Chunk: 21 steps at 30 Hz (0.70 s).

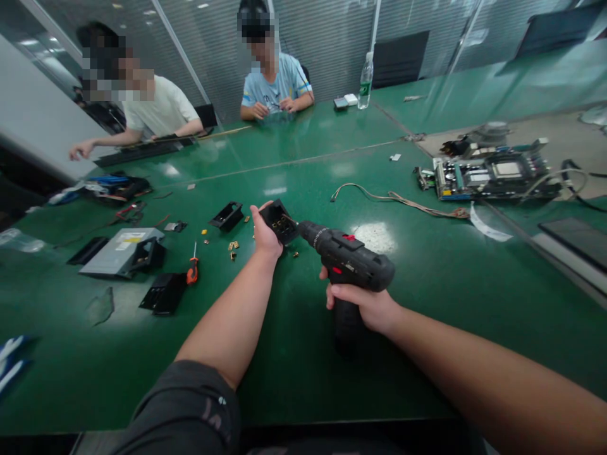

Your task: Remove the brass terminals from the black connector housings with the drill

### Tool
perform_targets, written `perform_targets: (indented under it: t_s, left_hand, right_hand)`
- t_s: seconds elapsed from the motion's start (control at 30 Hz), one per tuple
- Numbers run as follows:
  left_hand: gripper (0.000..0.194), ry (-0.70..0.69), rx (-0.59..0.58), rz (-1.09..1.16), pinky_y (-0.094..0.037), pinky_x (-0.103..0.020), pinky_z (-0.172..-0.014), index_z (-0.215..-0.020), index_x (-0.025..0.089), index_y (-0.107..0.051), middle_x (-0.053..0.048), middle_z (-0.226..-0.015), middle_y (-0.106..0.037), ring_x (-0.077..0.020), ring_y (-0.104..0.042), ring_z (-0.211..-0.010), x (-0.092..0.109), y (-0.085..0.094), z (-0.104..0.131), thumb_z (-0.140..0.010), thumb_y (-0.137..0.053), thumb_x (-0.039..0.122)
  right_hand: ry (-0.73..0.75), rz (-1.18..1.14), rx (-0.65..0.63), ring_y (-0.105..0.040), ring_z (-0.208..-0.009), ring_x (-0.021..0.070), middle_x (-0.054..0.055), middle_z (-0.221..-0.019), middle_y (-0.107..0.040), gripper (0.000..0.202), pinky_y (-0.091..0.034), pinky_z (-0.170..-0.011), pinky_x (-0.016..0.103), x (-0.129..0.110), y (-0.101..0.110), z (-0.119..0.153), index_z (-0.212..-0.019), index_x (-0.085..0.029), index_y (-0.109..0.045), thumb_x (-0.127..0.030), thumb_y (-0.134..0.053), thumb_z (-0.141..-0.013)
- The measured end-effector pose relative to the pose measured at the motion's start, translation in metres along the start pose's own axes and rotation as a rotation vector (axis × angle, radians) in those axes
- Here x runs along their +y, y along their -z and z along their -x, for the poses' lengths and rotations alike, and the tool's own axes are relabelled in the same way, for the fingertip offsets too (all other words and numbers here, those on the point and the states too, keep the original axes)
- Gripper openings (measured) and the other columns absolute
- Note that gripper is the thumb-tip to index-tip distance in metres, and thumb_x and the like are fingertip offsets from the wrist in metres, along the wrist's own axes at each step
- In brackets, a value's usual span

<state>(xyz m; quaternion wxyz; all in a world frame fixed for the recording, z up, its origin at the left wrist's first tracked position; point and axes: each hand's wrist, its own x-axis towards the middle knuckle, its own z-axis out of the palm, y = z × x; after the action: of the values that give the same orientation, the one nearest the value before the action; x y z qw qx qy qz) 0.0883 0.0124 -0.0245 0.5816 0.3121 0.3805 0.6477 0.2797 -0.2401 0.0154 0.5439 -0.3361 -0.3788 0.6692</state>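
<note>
My left hand point(266, 234) is closed around a black plastic housing point(279, 222), whose open side shows several small brass-coloured pieces inside. My right hand point(363, 303) grips a black cordless drill point(348, 256) by its handle. The drill points left, its tip at the right edge of the housing; I cannot tell whether the bit touches a screw. Another black housing point(227, 217) lies just left of my left hand. Several small brass-coloured parts point(233, 246) are scattered between it and my forearm.
An orange-handled screwdriver point(192, 270), a silver disc drive point(118, 253) and a black plastic part point(164, 294) lie on the left. A circuit board point(493, 174) and a cable point(403, 201) lie on the right. Two people sit across the green table point(303, 379), near a water bottle point(365, 82).
</note>
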Motion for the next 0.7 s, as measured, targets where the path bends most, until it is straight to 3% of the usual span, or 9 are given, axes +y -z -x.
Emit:
perform_targets:
  t_s: [0.2, 0.4, 0.53, 0.7]
  left_hand:
    - [0.074, -0.023, 0.016, 0.019, -0.068, -0.037, -0.081, -0.129, 0.029, -0.078, -0.003, -0.103, -0.08, -0.0231, -0.079, -0.086, 0.001, 0.012, 0.006, -0.107, -0.069, 0.1]
    - [0.065, 0.018, 0.086, -0.024, -0.068, -0.035, -0.081, -0.125, 0.026, -0.078, -0.004, -0.097, -0.079, -0.0226, -0.08, -0.084, 0.002, 0.011, 0.005, -0.123, -0.051, 0.085]
    - [0.069, 0.064, 0.144, -0.038, -0.07, -0.041, -0.086, -0.126, 0.023, -0.077, -0.006, -0.097, -0.082, -0.0256, -0.083, -0.085, 0.003, 0.009, 0.009, -0.12, -0.054, 0.089]
    - [0.063, -0.007, 0.058, -0.114, -0.066, -0.037, -0.09, -0.119, 0.024, -0.078, -0.007, -0.104, -0.084, -0.0239, -0.08, -0.092, -0.001, 0.008, 0.018, -0.125, -0.048, 0.079]
  right_hand:
    - [-0.093, -0.132, 0.021, -0.074, -0.065, 0.0236, 0.003, -0.073, -0.081, 0.044, -0.057, -0.068, 0.036, 0.004, 0.005, -0.015, -0.112, -0.021, -0.086, -0.047, -0.097, -0.079]
    - [-0.184, -0.238, 0.023, -0.075, -0.066, 0.0248, 0.005, -0.072, -0.082, 0.05, -0.056, -0.068, 0.036, 0.004, 0.017, -0.028, -0.114, -0.017, -0.09, -0.045, -0.098, -0.073]
    - [-0.254, -0.302, 0.006, -0.074, -0.067, 0.0239, 0.005, -0.072, -0.081, 0.049, -0.057, -0.069, 0.034, 0.001, 0.026, -0.036, -0.114, -0.016, -0.091, -0.043, -0.095, -0.073]
    - [-0.314, -0.366, -0.005, -0.074, -0.068, 0.0251, 0.006, -0.073, -0.08, 0.053, -0.057, -0.068, 0.035, 0.0, 0.03, -0.04, -0.123, -0.015, -0.09, -0.041, -0.09, -0.077]
